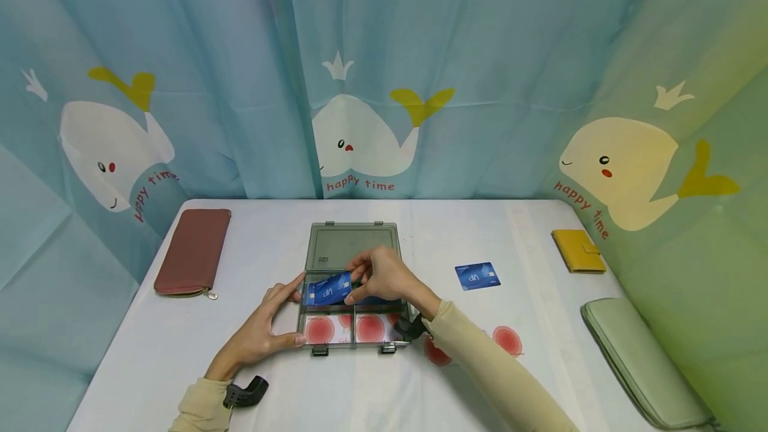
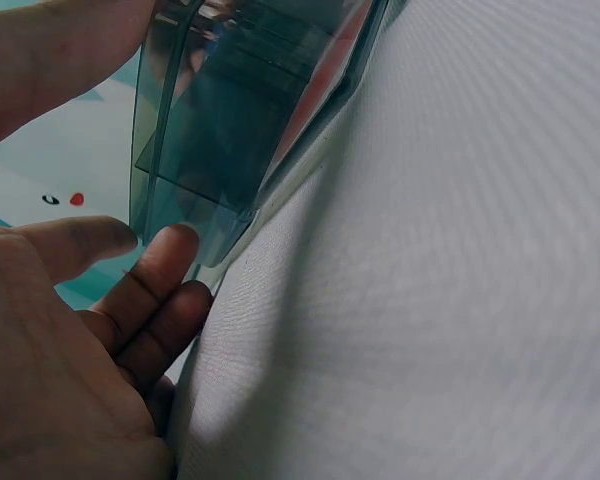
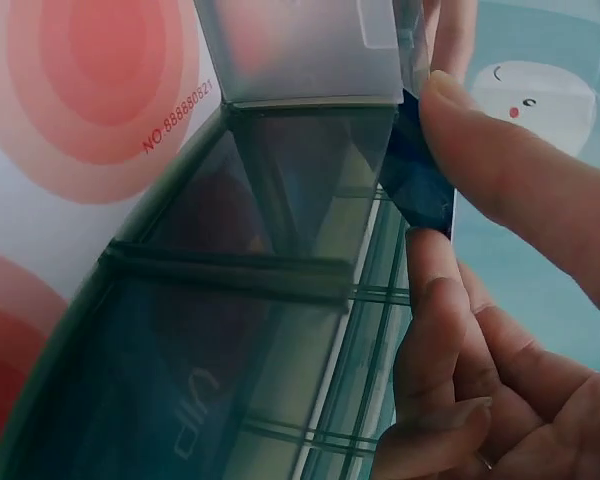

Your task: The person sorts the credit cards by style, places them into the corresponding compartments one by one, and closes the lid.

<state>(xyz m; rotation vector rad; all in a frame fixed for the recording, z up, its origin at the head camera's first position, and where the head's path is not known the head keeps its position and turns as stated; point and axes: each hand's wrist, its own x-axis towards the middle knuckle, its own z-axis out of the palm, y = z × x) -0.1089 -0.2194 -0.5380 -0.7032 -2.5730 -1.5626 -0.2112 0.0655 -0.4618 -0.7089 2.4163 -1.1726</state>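
A translucent grey-green compartment box [image 1: 354, 309] lies with its lid [image 1: 351, 245] folded back. My left hand [image 1: 261, 325] spans the box's left side, thumb at the near corner and forefinger near the far one; in the left wrist view, the fingertips [image 2: 175, 245] meet the box's end. My right hand [image 1: 384, 274] pinches a blue VIP card [image 1: 332, 290] by its right edge, tilted over the back left compartment. Another blue card [image 1: 375, 300] lies in the back right compartment, partly hidden by that hand. White cards with red circles [image 1: 320, 330] fill the two front compartments.
A loose blue VIP card [image 1: 477, 276] lies right of the box. White cards with red circles [image 1: 507, 340] lie near my right sleeve. A brown wallet [image 1: 195, 249] sits at left; a yellow wallet [image 1: 579, 251] and a pale green case [image 1: 648, 362] at right. A curtain [image 1: 492, 152] hangs behind.
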